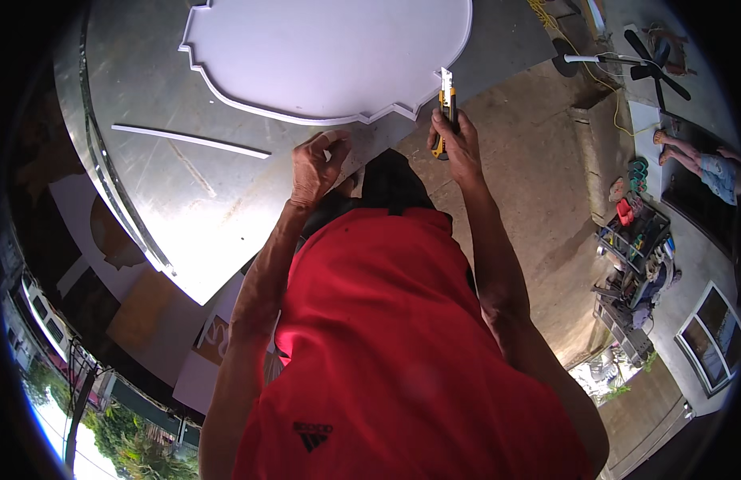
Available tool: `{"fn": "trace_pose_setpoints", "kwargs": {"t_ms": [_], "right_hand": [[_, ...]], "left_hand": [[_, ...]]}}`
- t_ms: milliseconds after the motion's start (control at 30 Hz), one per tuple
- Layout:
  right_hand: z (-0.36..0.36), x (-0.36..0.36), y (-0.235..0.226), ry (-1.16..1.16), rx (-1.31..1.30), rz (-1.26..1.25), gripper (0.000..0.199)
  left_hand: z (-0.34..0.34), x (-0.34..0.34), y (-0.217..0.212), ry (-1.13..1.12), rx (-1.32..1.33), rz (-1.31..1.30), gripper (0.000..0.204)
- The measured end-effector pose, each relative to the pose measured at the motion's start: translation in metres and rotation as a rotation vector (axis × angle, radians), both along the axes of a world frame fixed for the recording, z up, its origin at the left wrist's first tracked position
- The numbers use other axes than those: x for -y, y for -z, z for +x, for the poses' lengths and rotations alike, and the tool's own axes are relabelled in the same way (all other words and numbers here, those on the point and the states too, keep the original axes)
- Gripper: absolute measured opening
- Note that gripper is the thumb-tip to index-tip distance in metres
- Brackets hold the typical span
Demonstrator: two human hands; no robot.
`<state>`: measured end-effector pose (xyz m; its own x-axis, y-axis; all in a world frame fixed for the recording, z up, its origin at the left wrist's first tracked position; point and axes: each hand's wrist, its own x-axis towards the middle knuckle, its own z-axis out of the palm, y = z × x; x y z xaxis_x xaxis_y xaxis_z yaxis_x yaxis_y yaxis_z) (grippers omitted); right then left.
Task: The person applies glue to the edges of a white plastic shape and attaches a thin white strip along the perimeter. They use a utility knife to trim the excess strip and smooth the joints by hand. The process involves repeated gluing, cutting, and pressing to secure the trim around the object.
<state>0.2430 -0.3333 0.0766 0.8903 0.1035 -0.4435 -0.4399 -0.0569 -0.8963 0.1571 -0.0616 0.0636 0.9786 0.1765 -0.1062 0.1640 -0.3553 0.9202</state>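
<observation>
My right hand (458,146) is closed around a yellow and black utility knife (446,106), its blade end pointing away from me. The blade end reaches the near right edge of a white panel (330,60) with a curved, notched outline and a raised rim strip. My left hand (318,166) is over the table's near edge, just short of the panel, fingers curled together. Whatever its fingertips may pinch is too small to make out. Left of that hand, a thin white strip (190,141) lies loose on the grey metal table (146,88).
A concrete floor (530,160) stretches to my right. Along the far right wall stand a cluttered rack (634,240) and a black-bladed fan (658,68). Another person's legs (682,152) show in a doorway. Sheets and boards (146,320) lie below the table's left side.
</observation>
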Motion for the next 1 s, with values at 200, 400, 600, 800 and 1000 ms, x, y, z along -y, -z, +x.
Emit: {"fn": "trace_pose_setpoints", "kwargs": {"t_ms": [200,400,600,800,1000], "right_hand": [[0.012,0.029,-0.027,-0.349,0.003,-0.25,0.031],[0.063,0.05,-0.042,-0.745,0.08,-0.433,0.033],[0.139,0.06,-0.026,-1.091,0.381,-0.498,0.03],[0.185,0.062,-0.021,-1.325,0.521,-0.263,0.028],[0.218,0.066,-0.006,-1.572,0.474,-0.274,0.027]], "left_hand": [[-0.011,0.032,0.003,0.118,-0.37,-0.331,0.024],[-0.011,0.051,0.015,0.041,-0.46,-0.386,0.025],[0.005,0.091,-0.003,-0.269,-0.464,-0.399,0.026],[0.018,0.18,0.015,-0.894,-0.269,-0.565,0.026],[0.056,0.248,0.017,-1.248,-0.136,-0.603,0.027]]}}
